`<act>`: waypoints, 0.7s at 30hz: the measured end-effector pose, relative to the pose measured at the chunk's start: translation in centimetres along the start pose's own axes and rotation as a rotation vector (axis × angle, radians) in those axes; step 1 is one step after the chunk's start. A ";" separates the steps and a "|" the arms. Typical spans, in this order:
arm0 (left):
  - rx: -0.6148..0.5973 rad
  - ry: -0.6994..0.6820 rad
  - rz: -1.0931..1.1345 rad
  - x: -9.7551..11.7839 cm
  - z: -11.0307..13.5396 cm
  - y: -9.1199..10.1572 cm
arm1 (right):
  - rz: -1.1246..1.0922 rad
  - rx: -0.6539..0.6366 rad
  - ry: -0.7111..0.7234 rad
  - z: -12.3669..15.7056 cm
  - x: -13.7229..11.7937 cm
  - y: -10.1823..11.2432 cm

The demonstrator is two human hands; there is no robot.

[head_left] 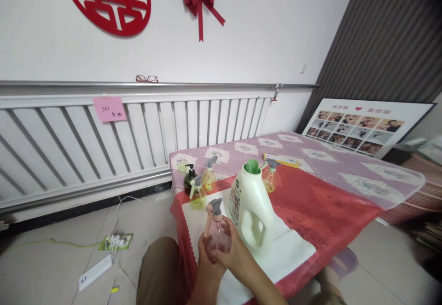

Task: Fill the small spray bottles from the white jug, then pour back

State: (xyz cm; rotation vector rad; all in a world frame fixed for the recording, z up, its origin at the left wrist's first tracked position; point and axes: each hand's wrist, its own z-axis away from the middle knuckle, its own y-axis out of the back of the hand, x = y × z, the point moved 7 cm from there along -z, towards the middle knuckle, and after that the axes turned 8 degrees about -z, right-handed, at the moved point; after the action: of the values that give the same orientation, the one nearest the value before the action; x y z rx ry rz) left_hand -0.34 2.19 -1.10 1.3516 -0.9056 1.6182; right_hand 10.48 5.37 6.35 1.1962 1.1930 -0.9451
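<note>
A pink transparent spray bottle (220, 234) with a grey spray head is held upright over the table's near edge. My left hand (209, 260) is wrapped round its left side and base. On its right side my right hand (239, 252) grips it, fingers closed round the body. No liquid can be made out inside it. Just beyond my right hand stands a large pale detergent jug (254, 200), uncapped, its green pouring spout (252, 166) showing. Behind the pink bottle are a yellowish spray bottle (198, 198) and a second one (208, 178), both with grey heads.
A dark pump bottle (190, 179) stands at the back left, and another spray bottle (270, 181) is behind the jug. A yellow-and-white box (281, 160) lies farther back. White paper (293, 245) and red cloth (331, 199) cover the table. A power strip (116, 242) with cables lies on the floor.
</note>
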 end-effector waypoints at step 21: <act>-0.095 -0.310 -0.232 3.4 -5.7 -0.3 | 0.180 0.419 0.432 -9.7 -4.6 0.2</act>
State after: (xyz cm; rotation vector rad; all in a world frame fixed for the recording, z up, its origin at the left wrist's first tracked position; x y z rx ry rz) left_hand -2.63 7.92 1.35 1.6034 -0.9513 1.1963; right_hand 8.35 14.73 11.27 1.8837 1.2237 -0.8467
